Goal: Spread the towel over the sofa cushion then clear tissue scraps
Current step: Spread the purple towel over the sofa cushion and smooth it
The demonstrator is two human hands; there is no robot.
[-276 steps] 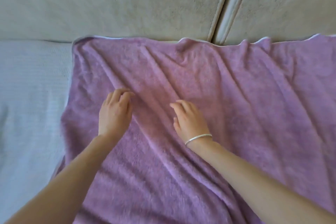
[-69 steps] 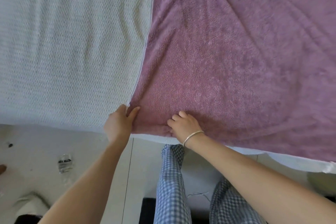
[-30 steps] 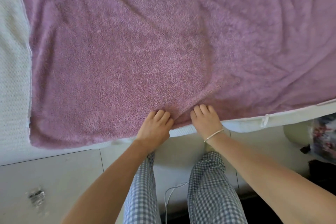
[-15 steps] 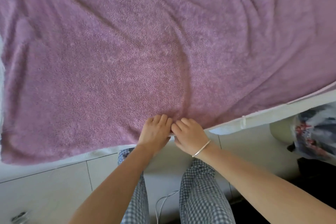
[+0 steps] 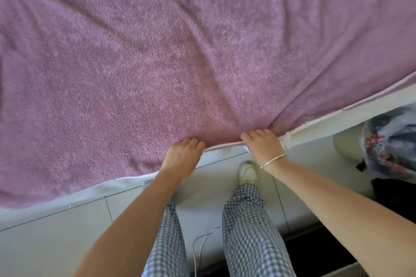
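A large purple towel (image 5: 157, 63) covers the sofa cushion and fills most of the view, with soft creases fanning out from its near edge. The cushion's white front (image 5: 225, 154) shows just below the towel's hem. My left hand (image 5: 182, 156) grips the towel's near edge with fingers curled over it. My right hand (image 5: 263, 144), with a thin bracelet on the wrist, grips the same edge a little to the right; folds gather at its fingertips. No tissue scraps are visible.
Below the sofa lies a white tiled floor (image 5: 56, 238) with my checked trouser legs (image 5: 247, 231) and one white shoe (image 5: 247, 171). A thin white cable (image 5: 202, 245) runs between my legs. At the right stand a pale round bin (image 5: 346, 144) and a patterned plastic bag (image 5: 391, 141).
My hands have moved apart along the towel's near edge, the right one shifting rightward. The view has shifted right since earlier, when both hands worked at the towel's left corner.
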